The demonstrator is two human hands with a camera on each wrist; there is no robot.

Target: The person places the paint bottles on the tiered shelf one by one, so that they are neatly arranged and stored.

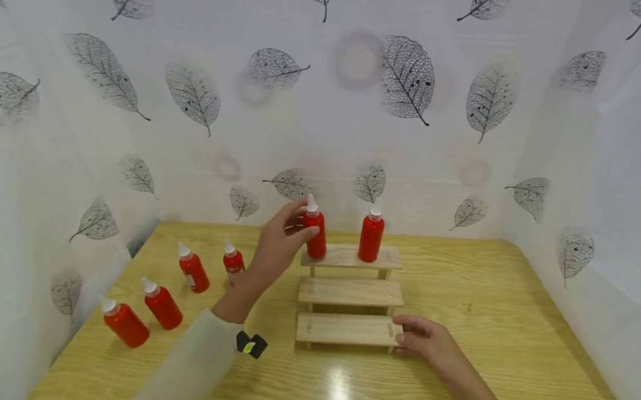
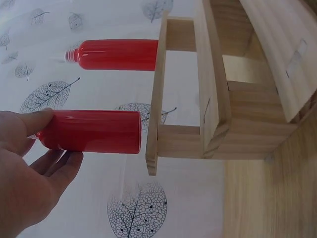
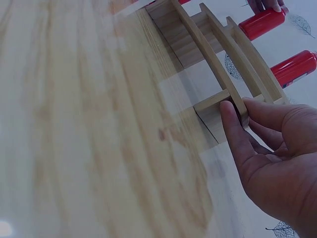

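My left hand (image 1: 278,242) grips a red squeeze bottle (image 1: 317,246) with a white pointed nozzle, fingers and thumb around its upper part. In the left wrist view the base of this bottle (image 2: 106,134) sits a small gap above the top step. The three-step wooden stand (image 1: 348,331) is on the table. A second red bottle (image 1: 371,240) stands upright at the right of the top step. With thumb and fingers, my right hand (image 1: 428,346) pinches the right end of the lowest step, seen close in the right wrist view.
Several more red bottles, among them one near the front (image 1: 127,326) and one farther back (image 1: 194,271), stand on the wooden table (image 1: 465,378) left of the stand. A white leaf-printed sheet (image 1: 326,130) surrounds the table at the back and sides.
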